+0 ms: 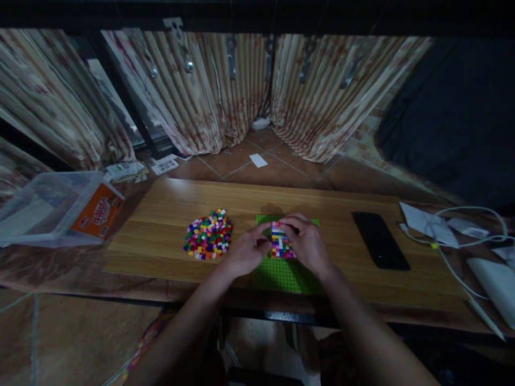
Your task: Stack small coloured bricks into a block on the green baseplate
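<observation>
Your left hand [246, 252] and right hand [306, 242] pinch the bricks patch [280, 242], fingers curled; most of the plate [281, 276] is bare, pile [208, 234] large.

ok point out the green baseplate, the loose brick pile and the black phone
green baseplate [281, 276], head view, bare studded area near its front edge
loose brick pile [208, 235], head view, middle of the heap
black phone [380, 239], head view, centre of its dark screen

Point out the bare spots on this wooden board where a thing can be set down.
Bare wood lies left of the brick pile, between the green baseplate and the black phone, and along the far edge. The middle is crowded: left hand and right hand work over the baseplate.
</observation>
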Motion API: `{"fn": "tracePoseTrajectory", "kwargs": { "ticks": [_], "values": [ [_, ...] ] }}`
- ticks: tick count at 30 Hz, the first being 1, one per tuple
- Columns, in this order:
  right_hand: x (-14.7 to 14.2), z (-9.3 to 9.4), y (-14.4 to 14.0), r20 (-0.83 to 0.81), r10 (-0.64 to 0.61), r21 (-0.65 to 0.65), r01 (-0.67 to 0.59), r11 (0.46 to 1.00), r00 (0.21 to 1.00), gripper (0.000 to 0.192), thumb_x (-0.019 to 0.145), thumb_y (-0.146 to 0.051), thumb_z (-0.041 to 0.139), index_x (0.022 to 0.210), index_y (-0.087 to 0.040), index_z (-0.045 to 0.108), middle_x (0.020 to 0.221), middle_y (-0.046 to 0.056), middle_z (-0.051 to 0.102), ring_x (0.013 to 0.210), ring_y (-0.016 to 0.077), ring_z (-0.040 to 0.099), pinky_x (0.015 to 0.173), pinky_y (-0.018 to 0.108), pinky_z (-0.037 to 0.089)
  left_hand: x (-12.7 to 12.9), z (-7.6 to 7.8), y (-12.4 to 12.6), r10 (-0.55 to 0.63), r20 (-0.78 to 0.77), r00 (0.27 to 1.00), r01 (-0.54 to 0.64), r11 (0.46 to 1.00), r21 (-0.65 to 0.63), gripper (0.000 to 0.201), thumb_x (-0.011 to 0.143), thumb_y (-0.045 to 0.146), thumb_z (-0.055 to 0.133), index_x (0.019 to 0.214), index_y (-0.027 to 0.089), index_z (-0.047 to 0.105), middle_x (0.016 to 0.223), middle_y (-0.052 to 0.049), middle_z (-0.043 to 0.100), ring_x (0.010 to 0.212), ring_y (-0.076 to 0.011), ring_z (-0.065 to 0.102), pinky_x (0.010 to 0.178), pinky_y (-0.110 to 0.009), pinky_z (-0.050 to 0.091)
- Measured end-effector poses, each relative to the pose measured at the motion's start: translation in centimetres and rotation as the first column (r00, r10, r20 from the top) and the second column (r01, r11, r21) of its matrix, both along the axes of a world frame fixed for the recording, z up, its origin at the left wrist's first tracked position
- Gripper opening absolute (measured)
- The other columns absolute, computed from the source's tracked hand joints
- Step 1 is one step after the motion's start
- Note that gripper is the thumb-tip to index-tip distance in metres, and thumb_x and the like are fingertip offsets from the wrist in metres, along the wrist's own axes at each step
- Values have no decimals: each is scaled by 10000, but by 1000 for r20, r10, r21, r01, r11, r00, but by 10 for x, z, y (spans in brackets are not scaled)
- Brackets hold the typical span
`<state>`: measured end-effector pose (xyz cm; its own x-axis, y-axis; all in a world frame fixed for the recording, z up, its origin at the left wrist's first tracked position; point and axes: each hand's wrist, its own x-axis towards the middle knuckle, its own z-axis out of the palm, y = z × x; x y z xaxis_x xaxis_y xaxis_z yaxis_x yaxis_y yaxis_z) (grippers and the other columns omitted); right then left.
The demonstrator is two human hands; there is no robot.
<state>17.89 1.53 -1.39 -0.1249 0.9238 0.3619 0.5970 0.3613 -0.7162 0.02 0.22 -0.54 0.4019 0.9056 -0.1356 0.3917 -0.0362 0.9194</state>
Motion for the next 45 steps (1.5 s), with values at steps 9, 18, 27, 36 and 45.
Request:
{"fn": "tracePoseTrajectory", "kwargs": {
  "ticks": [9,18,27,36,45],
  "values": [
    [0,-1,4,-59,-21,-76,16,997,998,176,871,-270,561,829,-210,721,890,49,698,833,182,644,784,319,481,0,0,-3,-46,-106,993,55,996,77,586,852,200,460,1433,165,404,759,4,679,619,-126,558,596,-238,403],
    [4,-3,9,-87,-6,-203,-12,979,996,215,842,-335,567,854,-206,739,862,41,728,769,175,656,734,312,483,3,0,-4,-13,-84,996,22,995,98,587,841,203,459,1426,169,427,747,-2,668,634,-140,561,619,-255,421],
    [7,-6,9,-159,-9,-284,-37,958,987,243,824,-376,586,893,-196,735,830,36,735,736,173,653,704,306,484,3,1,-5,-19,-104,994,27,996,80,588,844,207,458,1431,181,419,728,0,656,612,-139,541,586,-250,393],
    [5,-3,11,-183,-115,-361,42,932,976,446,866,-546,490,902,-182,745,838,51,748,756,195,664,689,299,480,4,4,-6,-17,-122,992,28,996,87,548,835,180,436,1382,158,472,719,-10,660,619,-159,573,625,-271,440],
    [-1,-5,12,-152,-96,-381,32,924,984,449,799,-588,564,758,-173,732,627,9,671,592,166,592,548,262,420,9,0,-10,29,-217,976,10,984,177,620,825,142,432,1443,129,379,749,-45,671,704,-202,615,773,-335,493]
  ]
}}
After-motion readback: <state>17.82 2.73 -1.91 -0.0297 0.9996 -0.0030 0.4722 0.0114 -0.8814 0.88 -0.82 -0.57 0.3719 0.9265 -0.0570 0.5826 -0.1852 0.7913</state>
